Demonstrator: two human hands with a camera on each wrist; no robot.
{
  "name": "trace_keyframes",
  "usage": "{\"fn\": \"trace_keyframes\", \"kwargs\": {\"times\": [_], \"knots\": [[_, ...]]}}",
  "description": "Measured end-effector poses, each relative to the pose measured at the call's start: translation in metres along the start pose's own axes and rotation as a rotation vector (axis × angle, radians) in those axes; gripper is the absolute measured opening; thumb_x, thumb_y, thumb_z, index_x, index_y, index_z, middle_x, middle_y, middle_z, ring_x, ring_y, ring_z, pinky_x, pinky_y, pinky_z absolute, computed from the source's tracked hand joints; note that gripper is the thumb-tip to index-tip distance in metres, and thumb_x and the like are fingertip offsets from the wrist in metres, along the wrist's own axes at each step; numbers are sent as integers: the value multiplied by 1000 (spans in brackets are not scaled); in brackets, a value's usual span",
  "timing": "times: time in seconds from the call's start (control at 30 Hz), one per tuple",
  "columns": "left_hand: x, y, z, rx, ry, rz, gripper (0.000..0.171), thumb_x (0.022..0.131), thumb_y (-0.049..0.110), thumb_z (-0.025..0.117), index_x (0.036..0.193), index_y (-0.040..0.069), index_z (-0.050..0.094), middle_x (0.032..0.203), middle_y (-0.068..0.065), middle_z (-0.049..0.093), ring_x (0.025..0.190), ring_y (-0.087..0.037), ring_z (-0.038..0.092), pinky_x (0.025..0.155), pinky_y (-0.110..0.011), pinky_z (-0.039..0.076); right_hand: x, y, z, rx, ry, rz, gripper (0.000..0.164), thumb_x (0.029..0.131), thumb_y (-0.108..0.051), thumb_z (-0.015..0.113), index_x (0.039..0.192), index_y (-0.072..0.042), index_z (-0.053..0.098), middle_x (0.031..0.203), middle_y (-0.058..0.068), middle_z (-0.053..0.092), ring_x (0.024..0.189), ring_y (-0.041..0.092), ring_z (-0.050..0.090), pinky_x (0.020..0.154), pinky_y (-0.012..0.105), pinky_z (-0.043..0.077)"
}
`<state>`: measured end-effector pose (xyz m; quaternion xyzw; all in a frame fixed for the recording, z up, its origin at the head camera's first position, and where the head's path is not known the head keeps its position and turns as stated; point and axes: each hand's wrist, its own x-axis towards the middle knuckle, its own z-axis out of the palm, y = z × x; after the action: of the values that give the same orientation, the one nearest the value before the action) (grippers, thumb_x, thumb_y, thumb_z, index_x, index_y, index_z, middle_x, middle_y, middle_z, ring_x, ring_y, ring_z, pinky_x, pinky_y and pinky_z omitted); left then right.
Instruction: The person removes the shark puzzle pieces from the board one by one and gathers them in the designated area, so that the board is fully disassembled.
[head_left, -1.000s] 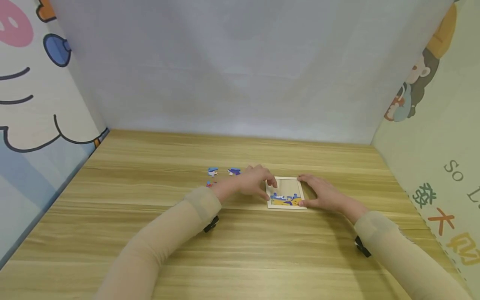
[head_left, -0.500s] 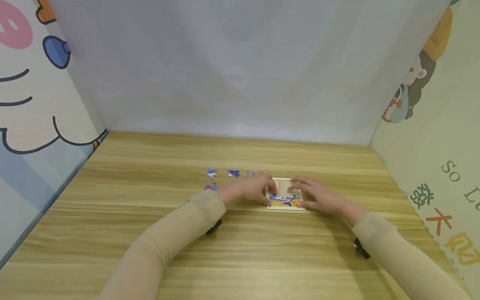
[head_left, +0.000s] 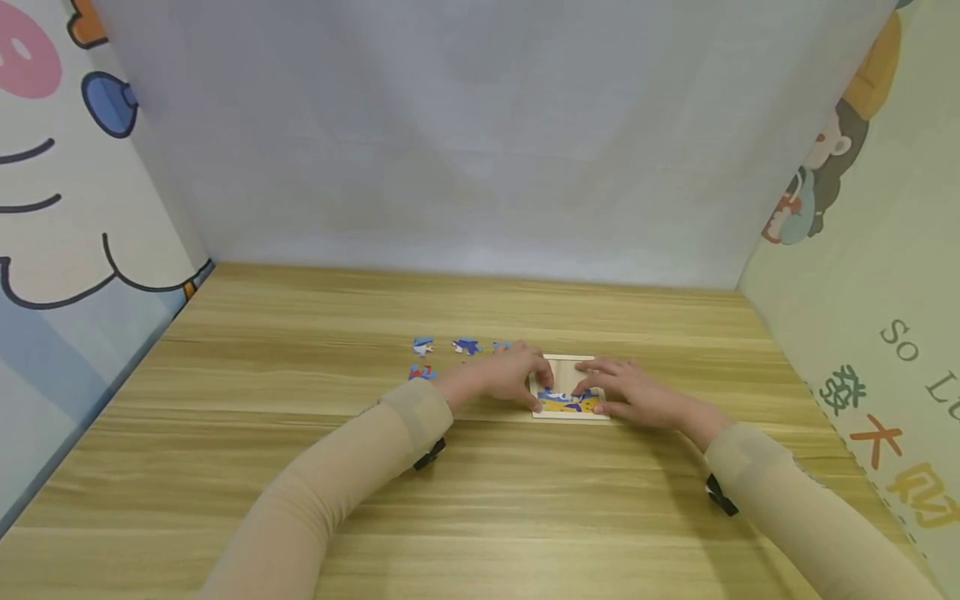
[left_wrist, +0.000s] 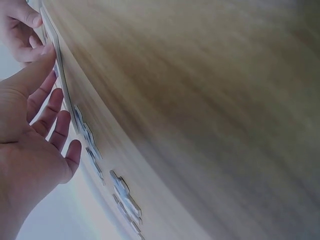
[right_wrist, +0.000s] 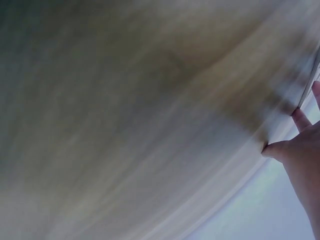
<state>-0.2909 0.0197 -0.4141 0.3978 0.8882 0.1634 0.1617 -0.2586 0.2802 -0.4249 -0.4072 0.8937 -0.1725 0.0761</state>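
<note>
A small wooden puzzle frame (head_left: 572,416) lies flat on the table, with joined yellow and blue jigsaw pieces (head_left: 570,403) along its near side and bare wood behind them. At the frame's left side is my left hand (head_left: 504,374), thumb at the near left corner and index fingertip by the pieces' upper edge. In the left wrist view, the other fingers of this left hand (left_wrist: 35,110) hang loosely bent. My right hand (head_left: 637,393) reaches over the right side, its thumb at the pieces' right end and its fingertips touching their upper edge.
Loose jigsaw pieces lie left of the frame: a blue and white one (head_left: 423,345), a dark blue one (head_left: 468,345) and a red and blue one (head_left: 422,372). Another blue piece (head_left: 501,345) is partly behind the left hand. A pale curtain (head_left: 480,167) hangs beyond the wood-grain table (head_left: 480,517).
My right hand's fingers have come off the frame's far right corner and moved inward and nearer, onto the joined pieces. My left thumb has slid slightly down to the near left corner.
</note>
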Motion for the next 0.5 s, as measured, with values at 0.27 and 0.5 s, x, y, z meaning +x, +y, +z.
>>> {"fn": "trace_keyframes", "kwargs": {"times": [0.27, 0.5], "knots": [[3, -1, 2, -50, 28, 17, 31, 76, 29, 80, 99, 20, 62, 99, 9, 58, 96, -13, 45, 90, -37, 34, 0, 0, 2, 17, 14, -8, 28, 92, -15, 61, 120, -18, 60, 144, 17, 40, 134, 43, 30, 97, 75, 16], [3, -2, 3, -172, 18, 63, 32, 78, 18, 78, 102, 15, 56, 90, 3, 60, 82, -10, 55, 73, -24, 44, 0, 0, 1, 11, 11, -9, 29, 91, -15, 62, 120, -16, 60, 144, 17, 40, 134, 42, 30, 97, 75, 15]]}}
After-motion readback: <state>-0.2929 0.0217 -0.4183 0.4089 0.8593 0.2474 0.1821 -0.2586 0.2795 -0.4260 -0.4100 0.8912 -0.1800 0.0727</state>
